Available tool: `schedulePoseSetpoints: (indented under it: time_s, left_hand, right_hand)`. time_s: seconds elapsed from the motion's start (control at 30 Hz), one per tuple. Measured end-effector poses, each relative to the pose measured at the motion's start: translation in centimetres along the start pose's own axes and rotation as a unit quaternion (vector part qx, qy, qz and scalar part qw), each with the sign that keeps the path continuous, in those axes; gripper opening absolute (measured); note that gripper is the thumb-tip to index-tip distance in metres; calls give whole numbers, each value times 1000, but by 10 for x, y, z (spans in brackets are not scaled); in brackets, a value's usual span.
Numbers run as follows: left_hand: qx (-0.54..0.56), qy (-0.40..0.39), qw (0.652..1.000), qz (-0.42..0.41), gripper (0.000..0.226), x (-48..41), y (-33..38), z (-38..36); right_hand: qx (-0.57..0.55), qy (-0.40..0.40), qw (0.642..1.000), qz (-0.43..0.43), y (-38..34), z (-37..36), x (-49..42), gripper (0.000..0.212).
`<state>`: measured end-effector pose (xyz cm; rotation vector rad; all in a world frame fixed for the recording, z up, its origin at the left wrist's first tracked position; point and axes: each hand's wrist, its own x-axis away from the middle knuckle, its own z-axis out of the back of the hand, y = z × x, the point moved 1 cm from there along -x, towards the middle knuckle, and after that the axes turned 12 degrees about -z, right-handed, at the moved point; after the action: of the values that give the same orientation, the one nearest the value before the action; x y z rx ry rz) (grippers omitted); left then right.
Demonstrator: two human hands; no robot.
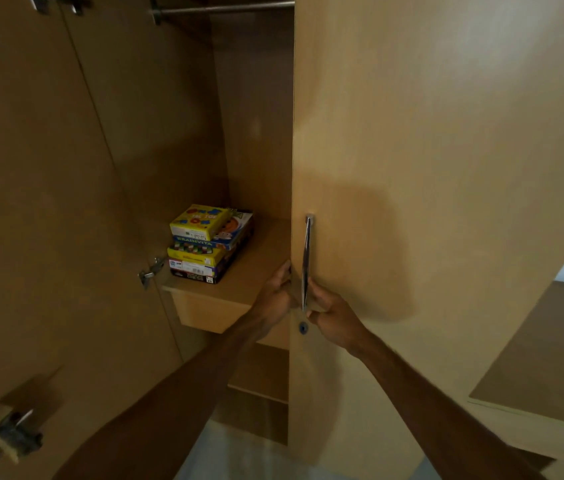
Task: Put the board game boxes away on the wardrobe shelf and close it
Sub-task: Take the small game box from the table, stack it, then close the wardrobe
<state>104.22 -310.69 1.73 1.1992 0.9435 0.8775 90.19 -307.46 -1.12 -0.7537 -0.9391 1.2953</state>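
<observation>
two bare forearms reach up from the bottom of the view to the free edge of the right wardrobe door (429,168). the right hand (334,322) sits at the lower end of the slim chrome handle (305,263), thumb hooked by it, though whether the fingers are fully wrapped round the bar cannot be told. the left hand (278,292) curls its fingers over the door's edge, gripping it just beside the handle. a small dark keyhole (303,328) sits just below the handle. judging by this, the closing is in hand: it would go best by letting the left fingers slip off the edge before the door meets the frame, and guiding the swing by the handle alone, slowly. further in, the board game boxes (209,244) lie stacked on the wardrobe shelf (259,265), set back from its front lip, so they should clear the door. the yellow top box reads "tac toe", the blue one under it "brainvita", the dark bottom one "chess"; the rest is too small to read. the left door (31,202) stands wide open, and a hanging rail (225,8) crosses the top.
</observation>
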Motion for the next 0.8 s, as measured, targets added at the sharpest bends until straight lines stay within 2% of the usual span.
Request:
schedulePoseSetpoints:
  time_s: [0.23,0.47,0.67,0.8]
  left_hand:
    - [2,-9,1000,-26,63,-13,0,-3]
    - [-6,-4,999,-34,61,-12,3,-5]
    - [20,97,995,3,49,31,-32,20]
    - [-28,151,988,7,32,101,-60,62]
  right_hand:
    - [14,-7,1000,-2,4,8,-14,77]
    - [16,-9,1000,10,3,8,-5,80]
    - [-1,-1,1000,-29,14,-11,21,66]
    - [-15,-58,997,-51,10,-57,39,58]
